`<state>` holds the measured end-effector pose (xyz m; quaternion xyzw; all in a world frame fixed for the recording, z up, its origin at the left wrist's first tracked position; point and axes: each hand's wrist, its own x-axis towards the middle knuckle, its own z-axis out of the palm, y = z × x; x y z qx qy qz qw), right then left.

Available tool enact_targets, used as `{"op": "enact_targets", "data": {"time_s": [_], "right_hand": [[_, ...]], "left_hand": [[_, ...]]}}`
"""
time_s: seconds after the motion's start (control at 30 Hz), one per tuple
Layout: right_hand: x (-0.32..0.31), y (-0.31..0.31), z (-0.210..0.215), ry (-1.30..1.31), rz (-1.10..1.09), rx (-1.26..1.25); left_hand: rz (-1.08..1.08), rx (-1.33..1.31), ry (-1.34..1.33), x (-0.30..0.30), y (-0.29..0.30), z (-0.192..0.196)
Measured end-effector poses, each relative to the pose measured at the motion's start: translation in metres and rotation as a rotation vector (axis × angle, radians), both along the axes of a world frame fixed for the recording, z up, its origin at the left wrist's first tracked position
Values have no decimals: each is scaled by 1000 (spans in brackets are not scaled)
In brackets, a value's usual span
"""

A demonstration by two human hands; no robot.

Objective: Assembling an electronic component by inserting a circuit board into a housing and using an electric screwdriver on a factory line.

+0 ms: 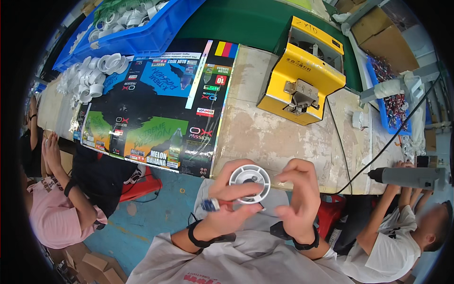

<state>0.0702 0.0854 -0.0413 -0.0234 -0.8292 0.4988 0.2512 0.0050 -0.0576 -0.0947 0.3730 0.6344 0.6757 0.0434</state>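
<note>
A white round plastic housing with ribs round its rim is in my left hand, in front of the table's near edge. My left thumb reaches across the housing's opening, over a dark part inside. Beside the left palm a small blue and silver component sticks out, with reddish wires running to the hand. To the right of the housing is my right hand; its fingers are curved and apart, with nothing between them.
A printed sheet covers the left of the table, with piled white plastic rings and a blue crate. A yellow machine stands right of centre. A cable, a grey electric screwdriver and a blue bin are farther right. People sit both sides.
</note>
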Motion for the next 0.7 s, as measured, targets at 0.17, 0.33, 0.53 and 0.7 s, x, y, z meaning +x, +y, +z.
{"op": "enact_targets", "data": {"time_s": [0.17, 0.33, 0.53, 0.7], "right_hand": [[17, -5, -14, -357, 111, -316], [30, -4, -25, -478, 309, -522], [6, 16, 17, -207, 89, 65], [-15, 24, 23, -132, 311, 305]], "left_hand": [[-49, 183, -230, -2, 7, -2], [225, 275, -383, -5, 7, -4], [-60, -33, 140, -17, -3, 7], [-68, 1, -71, -10, -2, 3]]}}
